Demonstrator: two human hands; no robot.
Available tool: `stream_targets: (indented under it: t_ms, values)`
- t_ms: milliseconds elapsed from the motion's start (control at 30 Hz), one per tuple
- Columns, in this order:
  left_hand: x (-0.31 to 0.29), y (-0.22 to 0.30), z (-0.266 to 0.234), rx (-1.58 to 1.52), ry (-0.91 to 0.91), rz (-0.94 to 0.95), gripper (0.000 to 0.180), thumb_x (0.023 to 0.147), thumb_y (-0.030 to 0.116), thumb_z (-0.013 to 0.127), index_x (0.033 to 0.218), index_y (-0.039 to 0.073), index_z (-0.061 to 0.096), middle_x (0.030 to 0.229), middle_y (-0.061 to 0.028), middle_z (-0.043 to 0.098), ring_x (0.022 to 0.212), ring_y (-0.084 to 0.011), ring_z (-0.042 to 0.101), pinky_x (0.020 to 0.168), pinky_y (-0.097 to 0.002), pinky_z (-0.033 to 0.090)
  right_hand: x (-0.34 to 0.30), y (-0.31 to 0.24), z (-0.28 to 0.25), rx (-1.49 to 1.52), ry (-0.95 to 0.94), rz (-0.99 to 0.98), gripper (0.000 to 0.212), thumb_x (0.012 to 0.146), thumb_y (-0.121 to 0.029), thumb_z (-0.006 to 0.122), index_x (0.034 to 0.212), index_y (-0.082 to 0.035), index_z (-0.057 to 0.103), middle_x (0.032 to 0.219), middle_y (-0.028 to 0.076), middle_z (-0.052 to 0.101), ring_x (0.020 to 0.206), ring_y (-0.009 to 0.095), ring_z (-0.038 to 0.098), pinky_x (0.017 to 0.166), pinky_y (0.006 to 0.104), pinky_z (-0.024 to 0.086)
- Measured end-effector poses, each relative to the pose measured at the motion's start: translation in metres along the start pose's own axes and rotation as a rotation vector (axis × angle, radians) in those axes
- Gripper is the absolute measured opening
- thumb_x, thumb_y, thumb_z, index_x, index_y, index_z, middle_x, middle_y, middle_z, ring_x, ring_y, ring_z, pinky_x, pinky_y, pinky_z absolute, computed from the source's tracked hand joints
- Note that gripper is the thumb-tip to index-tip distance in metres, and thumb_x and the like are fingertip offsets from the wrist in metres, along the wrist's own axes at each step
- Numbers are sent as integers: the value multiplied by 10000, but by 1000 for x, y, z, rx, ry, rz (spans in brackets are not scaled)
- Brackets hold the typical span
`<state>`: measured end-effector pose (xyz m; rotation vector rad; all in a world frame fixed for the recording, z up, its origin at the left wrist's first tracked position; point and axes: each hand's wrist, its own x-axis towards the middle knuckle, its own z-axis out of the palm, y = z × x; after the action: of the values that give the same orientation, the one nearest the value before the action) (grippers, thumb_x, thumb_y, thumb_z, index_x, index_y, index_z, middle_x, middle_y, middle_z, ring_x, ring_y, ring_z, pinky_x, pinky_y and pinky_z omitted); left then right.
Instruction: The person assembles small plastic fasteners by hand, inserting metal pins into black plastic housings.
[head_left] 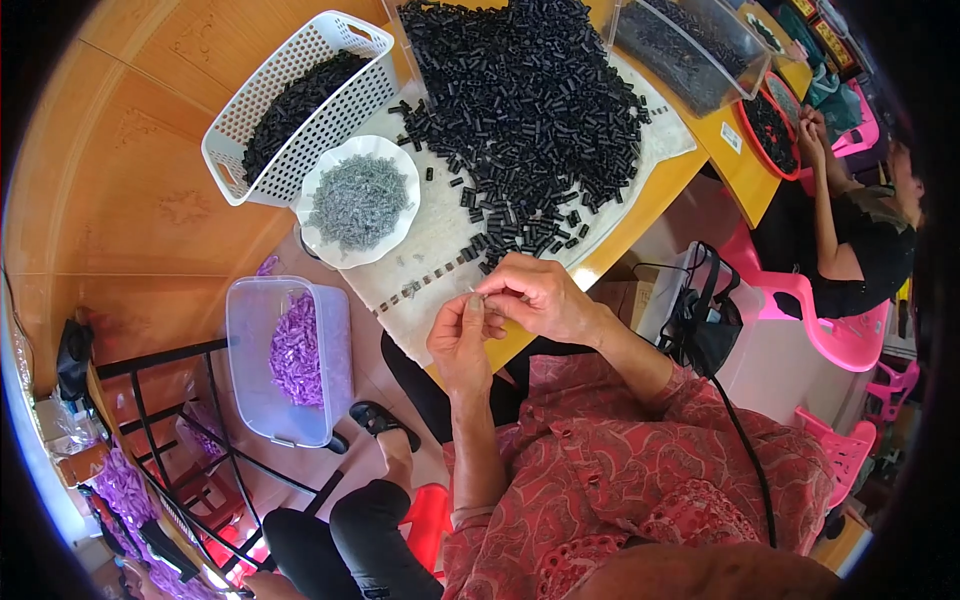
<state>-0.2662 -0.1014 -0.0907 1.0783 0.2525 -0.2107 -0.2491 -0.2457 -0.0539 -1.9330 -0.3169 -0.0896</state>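
Note:
My left hand [463,345] and my right hand [545,298] meet at the table's near edge, fingertips pinched together. Whatever sits between them is too small and covered to name; a pale speck shows at the tips. Just beyond my fingers spreads a large heap of small black plastic pieces [525,120] on a whitish cloth [400,275]. To the left of the heap, a white wavy-rimmed plate [311,238] carries many tiny clear pieces [360,203]. A few clear bits lie loose on the cloth between plate and hands.
A white perforated basket [372,92] of black pieces stands behind the plate. Below left, a clear tub [247,395] holds purple pieces. A clear bin [735,60] stands far right. Another person [850,235] sits right beside a red tray [748,120], near pink chairs [835,325].

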Motion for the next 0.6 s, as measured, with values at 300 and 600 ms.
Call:
stream_targets:
  t_ms: [300, 600]
  values:
    - [9, 2, 12, -31, -81, -59, 190, 949, 164, 551, 942, -18, 601, 792, -66, 640, 653, -100, 581, 548, -227, 483, -1, 7, -10, 18, 55, -17, 99, 808, 41, 633, 897, -3, 625, 815, 74, 604, 727, 179, 616, 614, 272, 493]
    - [46, 20, 39, 431, -33, 125, 120, 899, 80, 592, 945, -18, 644, 807, -77, 640, 646, -125, 586, 567, -255, 486, -4, 14, -25, 30, 161, 73, 97, 797, 29, 621, 888, 1, 607, 809, 70, 591, 709, 151, 595, 584, 254, 467]
